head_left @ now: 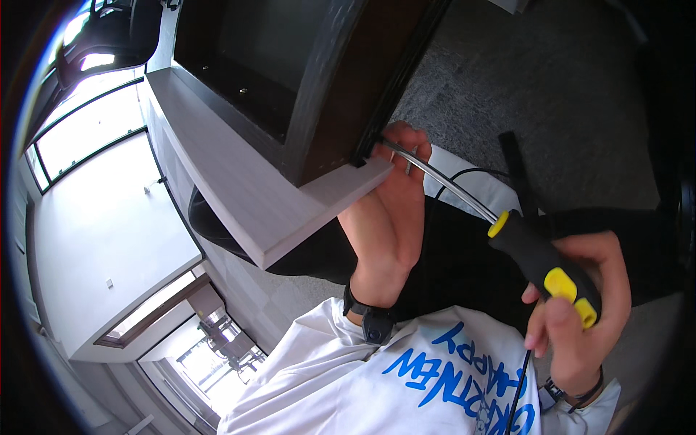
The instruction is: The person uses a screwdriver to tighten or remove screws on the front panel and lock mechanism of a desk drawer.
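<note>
A dark brown drawer or cabinet box (335,109) with a pale wood front panel (239,196) stands tilted at the upper middle. In my right hand (591,312) is the black-and-yellow handle of a screwdriver (540,257), gripped from its end. Its long steel shaft runs up and left to the box's lower corner, where the tip meets a dark rail or slot. At that corner my left hand (402,192) reaches behind the pale panel, fingers curled close around the tip. Whatever those fingers pinch is hidden.
A dark strap or bar (516,170) and a thin black cable lie right of the box, beside a pale surface (464,170). Grey textured flooring (536,80) spreads at the upper right. My black-trousered legs (464,254) are beneath the hands. A black chair (116,40) stands at the upper left.
</note>
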Demonstrator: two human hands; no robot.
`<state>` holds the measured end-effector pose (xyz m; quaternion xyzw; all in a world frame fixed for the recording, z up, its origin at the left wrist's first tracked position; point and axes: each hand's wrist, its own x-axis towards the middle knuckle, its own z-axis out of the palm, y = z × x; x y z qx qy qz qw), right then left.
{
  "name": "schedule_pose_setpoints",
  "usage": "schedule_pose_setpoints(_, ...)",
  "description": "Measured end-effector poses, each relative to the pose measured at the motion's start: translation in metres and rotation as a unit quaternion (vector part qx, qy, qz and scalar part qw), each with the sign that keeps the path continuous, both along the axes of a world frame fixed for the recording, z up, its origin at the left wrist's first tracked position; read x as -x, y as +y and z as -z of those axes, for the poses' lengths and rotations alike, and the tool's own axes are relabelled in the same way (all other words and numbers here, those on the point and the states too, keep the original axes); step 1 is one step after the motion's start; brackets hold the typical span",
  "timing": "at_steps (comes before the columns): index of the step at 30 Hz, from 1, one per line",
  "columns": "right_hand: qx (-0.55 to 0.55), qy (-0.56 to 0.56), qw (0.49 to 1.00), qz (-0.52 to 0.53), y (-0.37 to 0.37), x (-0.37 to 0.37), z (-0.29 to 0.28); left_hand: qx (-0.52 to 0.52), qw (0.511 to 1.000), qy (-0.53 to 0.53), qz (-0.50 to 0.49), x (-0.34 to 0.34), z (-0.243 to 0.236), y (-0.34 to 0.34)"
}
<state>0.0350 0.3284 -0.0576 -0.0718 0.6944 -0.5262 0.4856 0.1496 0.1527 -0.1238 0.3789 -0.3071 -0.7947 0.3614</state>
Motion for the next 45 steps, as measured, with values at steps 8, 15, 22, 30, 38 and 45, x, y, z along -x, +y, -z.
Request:
schedule_pose_setpoints(8,0.077,0.6,0.746,-0.279,0.008,0.013,0.006,-0.024,1.0,0.009,0.01,0.0,-0.002,0.001)
schedule_pose_setpoints(15,0.095,0.658,0.664,-0.342,-0.011,0.015,-0.003,-0.003,0.999,0.013,-0.037,0.002,0.005,0.003)
schedule_pose_setpoints(22,0.109,0.567,0.751,-0.32,-0.013,0.013,0.001,0.011,0.999,0.01,-0.045,0.009,0.009,0.006)
schedule_pose_setpoints(30,0.127,0.462,0.841,-0.251,-0.016,0.014,0.015,0.018,0.999,0.009,-0.048,0.011,0.012,0.002)
schedule_pose_setpoints(38,0.113,0.436,0.858,-0.248,-0.042,0.012,0.036,0.007,0.992,0.014,-0.129,0.01,0.038,-0.013)
schedule_pose_setpoints(45,0.119,0.537,0.779,-0.301,-0.065,0.005,0.04,0.03,0.998,0.021,-0.06,-0.002,0.053,-0.041)
